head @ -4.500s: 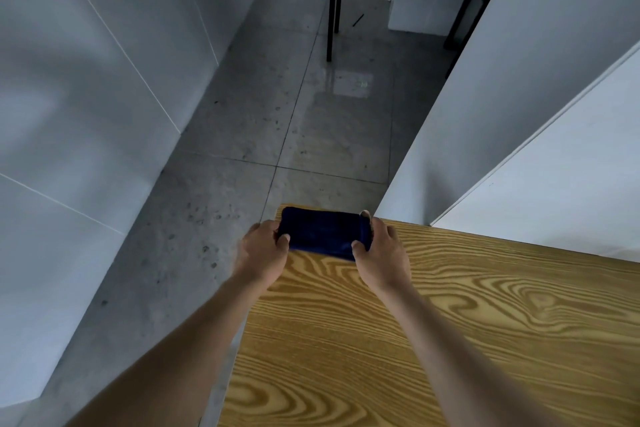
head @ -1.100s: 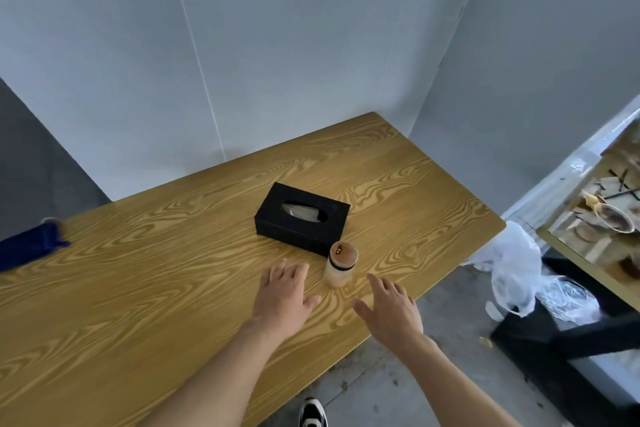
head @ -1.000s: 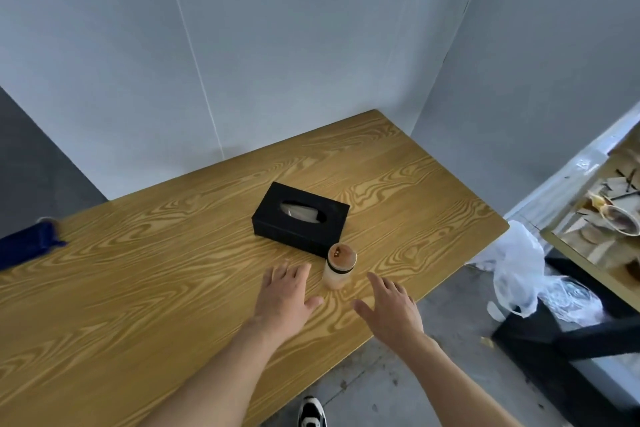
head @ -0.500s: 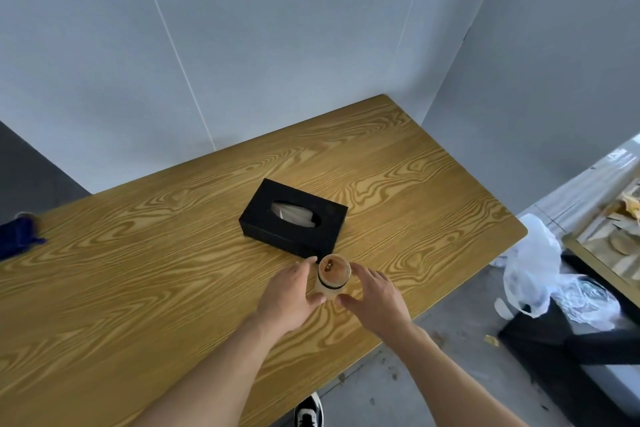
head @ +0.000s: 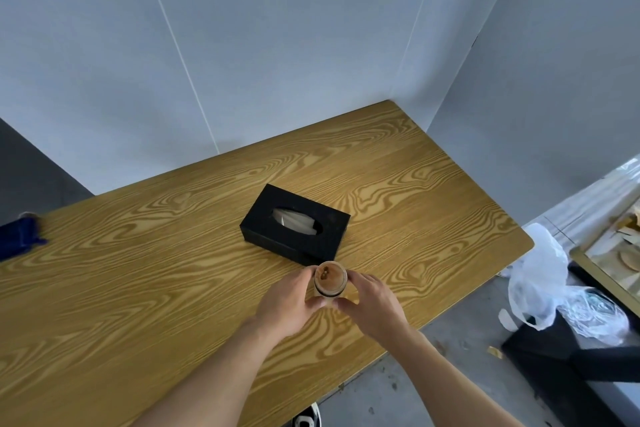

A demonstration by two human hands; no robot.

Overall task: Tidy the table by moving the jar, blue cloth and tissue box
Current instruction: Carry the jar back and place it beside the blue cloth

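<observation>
I saw both hands wrapped around the jar, which stood upright on the table near its front edge. My left hand curled round the jar's left side, thumb in front; my right hand curled round its right side, thumb meeting the left one below the lid. The jar sat just beside the near corner of the black tissue box, and I could not tell whether they touched. The blue cloth lay well apart, at the table's far left end. A white plastic bag lay on the floor off the right end.
</observation>
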